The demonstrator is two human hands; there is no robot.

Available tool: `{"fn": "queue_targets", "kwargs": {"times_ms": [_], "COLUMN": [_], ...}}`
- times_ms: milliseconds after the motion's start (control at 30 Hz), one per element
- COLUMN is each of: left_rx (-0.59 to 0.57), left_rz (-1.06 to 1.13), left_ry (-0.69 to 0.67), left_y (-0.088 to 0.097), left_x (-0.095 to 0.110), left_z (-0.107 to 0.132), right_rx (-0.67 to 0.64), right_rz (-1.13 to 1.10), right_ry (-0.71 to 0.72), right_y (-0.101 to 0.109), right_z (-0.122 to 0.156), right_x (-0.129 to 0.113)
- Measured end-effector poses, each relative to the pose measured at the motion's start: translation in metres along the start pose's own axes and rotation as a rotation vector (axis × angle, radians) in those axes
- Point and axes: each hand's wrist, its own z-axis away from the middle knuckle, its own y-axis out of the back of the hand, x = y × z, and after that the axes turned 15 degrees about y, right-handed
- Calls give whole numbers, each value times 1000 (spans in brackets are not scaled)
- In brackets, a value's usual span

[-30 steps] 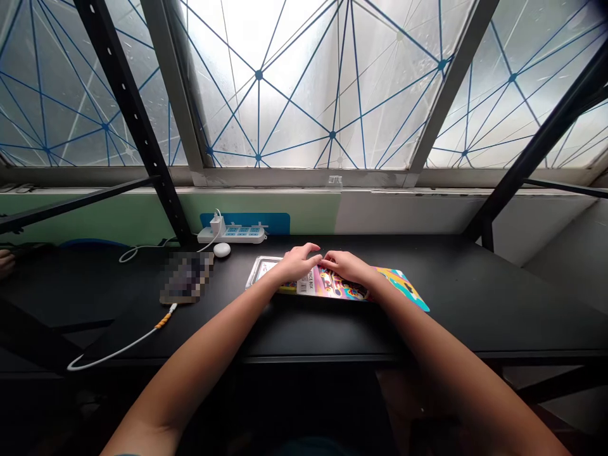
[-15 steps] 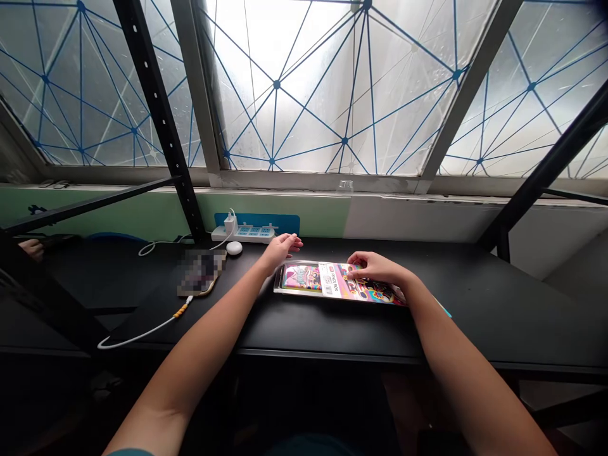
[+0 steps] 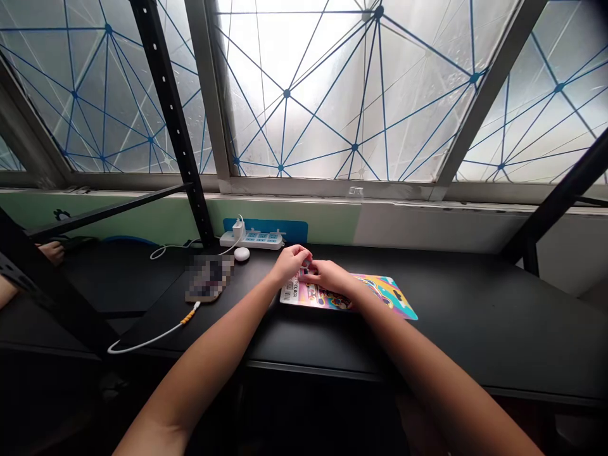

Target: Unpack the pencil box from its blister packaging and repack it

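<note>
A flat, brightly coloured pencil box (image 3: pixel 390 296) lies on the black desk, its white label (image 3: pixel 290 291) at the left end. Part of its upper side is covered by my right hand (image 3: pixel 329 276), which rests over it with fingers bent and drawn together near the far left corner. My left hand (image 3: pixel 292 262) is closed in a pinch just beyond that corner, fingertips almost against the right ones. Something small and pinkish shows between the fingertips, too small to name.
To the left lie a phone (image 3: pixel 209 278), blurred out, with a white cable (image 3: pixel 147 347), and a round white case (image 3: pixel 242 254). A power strip (image 3: pixel 254 239) stands by the wall. Black metal posts (image 3: pixel 173 120) flank the desk. Another person's hand (image 3: pixel 53 252) is at far left.
My right hand has moved left along the pencil box to meet my left hand. The box has shifted left, and its teal right end shows more. My left fingers have closed into a pinch.
</note>
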Motion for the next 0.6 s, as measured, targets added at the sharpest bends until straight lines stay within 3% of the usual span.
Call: {"fn": "queue_targets", "kwargs": {"times_ms": [100, 200, 400, 500, 600], "left_rx": [3, 16, 59, 95, 153], "left_rz": [-112, -281, -565, -639, -692], "left_ry": [-15, -66, -202, -279, -380], "left_y": [5, 8, -4, -5, 0], "left_x": [0, 0, 1, 5, 17], "left_z": [1, 8, 23, 24, 29], "right_rx": [9, 18, 35, 131, 286], "right_rz": [58, 115, 149, 188, 285], "right_ry": [19, 18, 24, 24, 54], "right_y": [-10, -7, 18, 26, 31], "right_z": [-15, -12, 32, 56, 69], "right_x": [-17, -19, 18, 35, 34]}}
